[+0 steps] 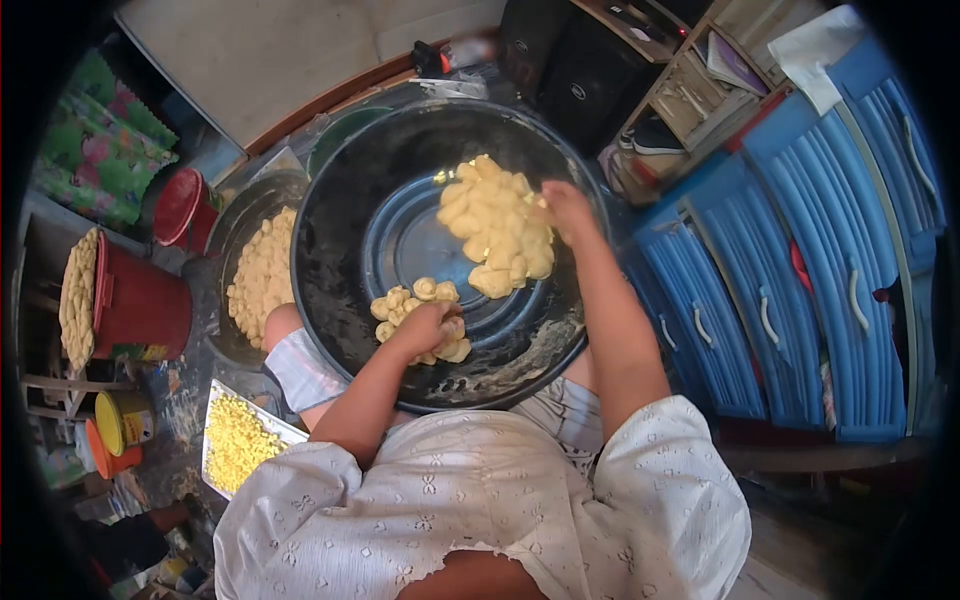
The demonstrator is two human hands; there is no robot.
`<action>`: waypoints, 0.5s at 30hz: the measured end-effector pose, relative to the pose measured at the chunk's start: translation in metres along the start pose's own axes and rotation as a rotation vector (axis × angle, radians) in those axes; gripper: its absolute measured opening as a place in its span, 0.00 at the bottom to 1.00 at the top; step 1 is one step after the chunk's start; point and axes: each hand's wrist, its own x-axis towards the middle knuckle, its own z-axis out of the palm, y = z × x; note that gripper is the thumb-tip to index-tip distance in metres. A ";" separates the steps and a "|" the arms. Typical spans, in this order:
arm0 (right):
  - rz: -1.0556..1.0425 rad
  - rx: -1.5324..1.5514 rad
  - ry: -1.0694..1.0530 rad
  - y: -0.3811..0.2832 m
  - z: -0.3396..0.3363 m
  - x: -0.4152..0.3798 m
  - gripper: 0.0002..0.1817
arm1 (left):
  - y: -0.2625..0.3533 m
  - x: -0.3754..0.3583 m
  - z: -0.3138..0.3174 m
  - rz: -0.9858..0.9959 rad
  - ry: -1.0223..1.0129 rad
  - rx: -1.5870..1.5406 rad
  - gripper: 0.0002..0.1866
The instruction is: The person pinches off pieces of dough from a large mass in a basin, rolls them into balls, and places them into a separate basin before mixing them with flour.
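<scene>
A large black basin (330, 220) rests over the person's lap. Inside it, pale lumpy dough pieces lie in a larger heap (490, 220) at the upper right, with small yellow bits among them, and in a smaller heap (396, 308) at the lower left. My left hand (432, 328) is on the smaller heap, its fingers curled down around dough. At the right edge of the larger heap, my right hand (568, 211) has its fingers bent together against the dough; its fingertips are partly hidden.
Left of the basin are a bowl of dough lumps (262, 270), a white tray of yellow cubes (238, 440), a dough-topped red bucket (145, 305) and a smaller red bucket (183, 208). Blue drawers (780, 290) stand right. Another person's dark sleeve (125, 545) shows lower left.
</scene>
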 end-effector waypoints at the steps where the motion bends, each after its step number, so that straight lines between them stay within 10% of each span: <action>1: 0.048 0.337 -0.026 -0.001 -0.002 -0.011 0.13 | 0.001 0.003 0.003 0.005 -0.002 0.004 0.16; 15: -0.030 0.582 -0.148 0.020 -0.011 -0.118 0.12 | 0.012 0.079 0.054 0.265 0.318 0.608 0.23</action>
